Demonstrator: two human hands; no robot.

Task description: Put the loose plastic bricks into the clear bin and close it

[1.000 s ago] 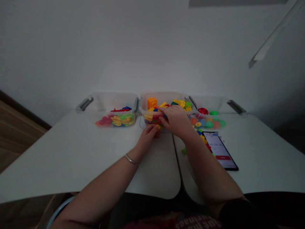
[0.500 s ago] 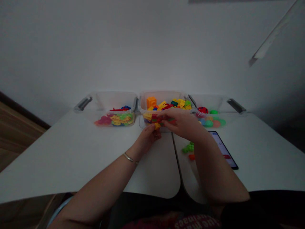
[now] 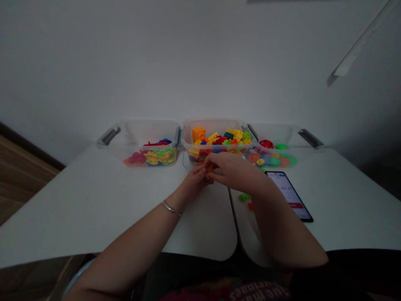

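My left hand (image 3: 194, 182) and right hand (image 3: 233, 169) pinch an orange brick (image 3: 210, 168) together, with plenty heaped in the bin (image 3: 213, 127) at 12 o'clock.

- You have two white desks (image 3: 94, 200) pushed side by side, with a thin seam (image 3: 232, 209) running between them.
- A clear plastic left bin (image 3: 150, 130) stands at the far edge of your left desk, with a grey latch at its outer end.
- A clear plastic middle bin (image 3: 213, 127) sits just beside it, over the seam.
- A clear plastic right bin (image 3: 272, 133) touches the middle one, on your right desk.
- A black smartphone (image 3: 290, 195) lies angled on your right desk, its screen lit.
- A green toy piece (image 3: 244, 197) and a red-orange toy piece (image 3: 250, 206) lie close together, just left of the smartphone.
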